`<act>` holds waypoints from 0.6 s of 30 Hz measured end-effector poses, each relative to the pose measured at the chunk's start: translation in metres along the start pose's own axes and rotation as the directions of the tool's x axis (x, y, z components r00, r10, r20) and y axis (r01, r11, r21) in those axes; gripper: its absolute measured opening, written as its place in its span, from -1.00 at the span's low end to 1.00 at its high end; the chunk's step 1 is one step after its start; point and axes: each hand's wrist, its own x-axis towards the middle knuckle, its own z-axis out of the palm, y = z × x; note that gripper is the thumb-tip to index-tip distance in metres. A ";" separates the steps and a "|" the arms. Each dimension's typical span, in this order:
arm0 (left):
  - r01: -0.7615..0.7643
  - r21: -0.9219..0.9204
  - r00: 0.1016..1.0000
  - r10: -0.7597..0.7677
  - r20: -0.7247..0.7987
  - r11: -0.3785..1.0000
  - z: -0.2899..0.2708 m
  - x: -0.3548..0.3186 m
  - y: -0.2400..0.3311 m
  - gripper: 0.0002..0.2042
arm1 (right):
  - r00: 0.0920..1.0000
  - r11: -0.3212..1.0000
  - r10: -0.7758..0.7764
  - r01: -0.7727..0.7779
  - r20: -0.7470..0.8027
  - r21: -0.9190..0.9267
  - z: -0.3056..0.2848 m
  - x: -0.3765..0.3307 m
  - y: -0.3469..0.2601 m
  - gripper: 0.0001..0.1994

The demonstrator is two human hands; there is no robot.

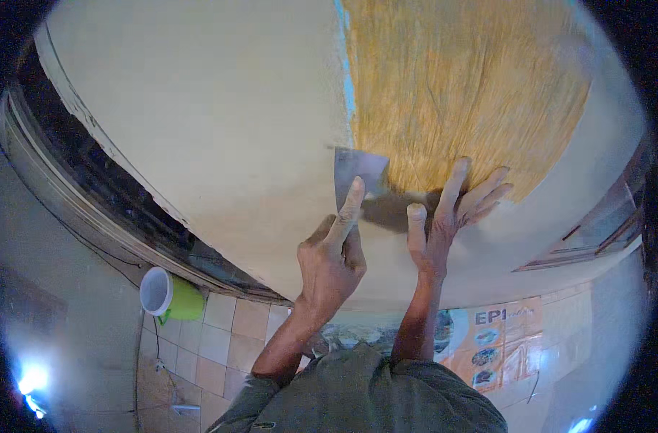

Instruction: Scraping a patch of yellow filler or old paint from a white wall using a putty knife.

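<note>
My left hand [330, 256] is closed round a scraper with a broad, flat blade [361, 167], the forefinger stretched along it. The blade lies against a large pale surface [220, 130], at the lower left corner of a streaky tan-brown patch [466, 86]. A light blue strip [347, 79] runs up that patch's left edge. To the right, my right hand [448, 216] is open, fingers spread over the lower edge of the brown patch. It appears to rest on the surface. A dark shadow falls between the two hands, and the scraper's handle is mostly hidden by my left hand.
A lime-green bucket [184, 297] with a white inside is at the lower left, above square floor tiles [220, 314]. An orange and white printed sheet [506, 346] is at the lower right. A dark gap [90, 144] borders the pale surface on the left. Bright light glares lower left.
</note>
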 end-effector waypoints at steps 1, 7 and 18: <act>0.006 -0.001 1.000 -0.006 0.000 1.000 0.003 -0.005 -0.003 -0.28 | 1.000 1.000 -0.012 0.012 -0.015 0.005 0.000 -0.001 0.003 -0.16; 0.098 0.010 0.992 -0.098 0.082 0.995 0.028 -0.067 -0.037 -0.33 | 0.999 1.000 -0.024 0.024 -0.029 -0.009 0.007 0.001 0.000 -0.15; 0.051 -0.081 0.999 -0.050 0.021 0.995 0.014 -0.032 -0.014 -0.41 | 0.999 1.000 -0.018 0.018 -0.027 -0.011 0.002 0.000 0.000 -0.12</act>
